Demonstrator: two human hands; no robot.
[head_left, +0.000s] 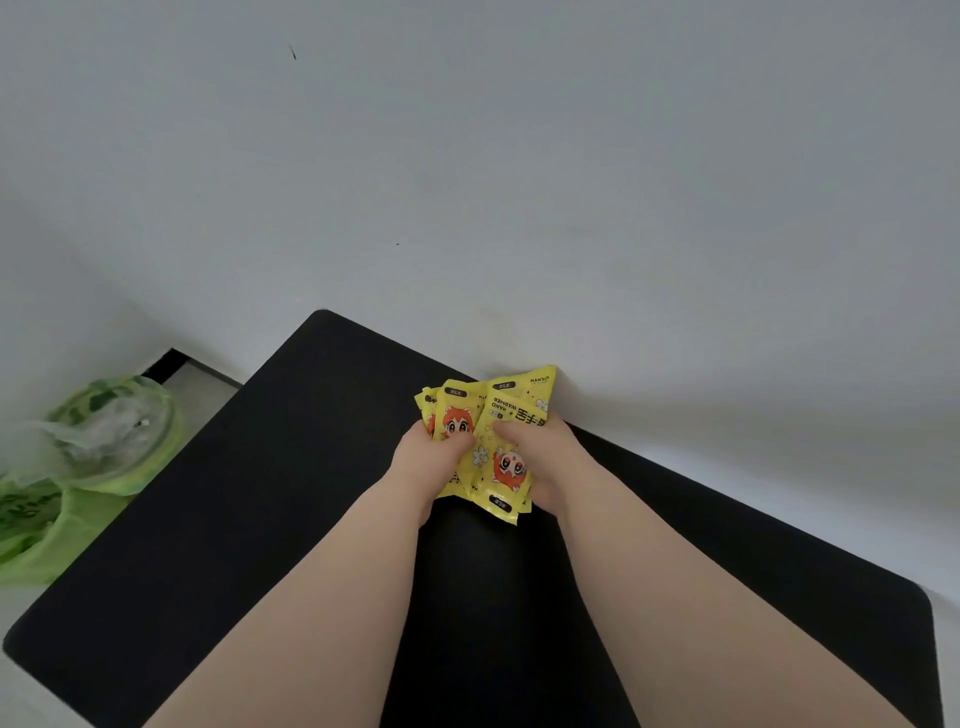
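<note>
Several yellow hand-warmer packets (506, 415) with an orange cartoon face are bunched together above the far edge of the black table (260, 493), close to the white wall. My left hand (431, 457) grips the left side of the bunch, thumb on top. My right hand (540, 457) grips the right side, with its thumb pressed across the front packet. The lower parts of some packets are hidden behind my hands.
A white wall (571, 208) runs along the table's far edge. To the left, below table level, stands a bin lined with a green plastic bag (104, 441). More green bag material (31, 530) lies beside it on the floor.
</note>
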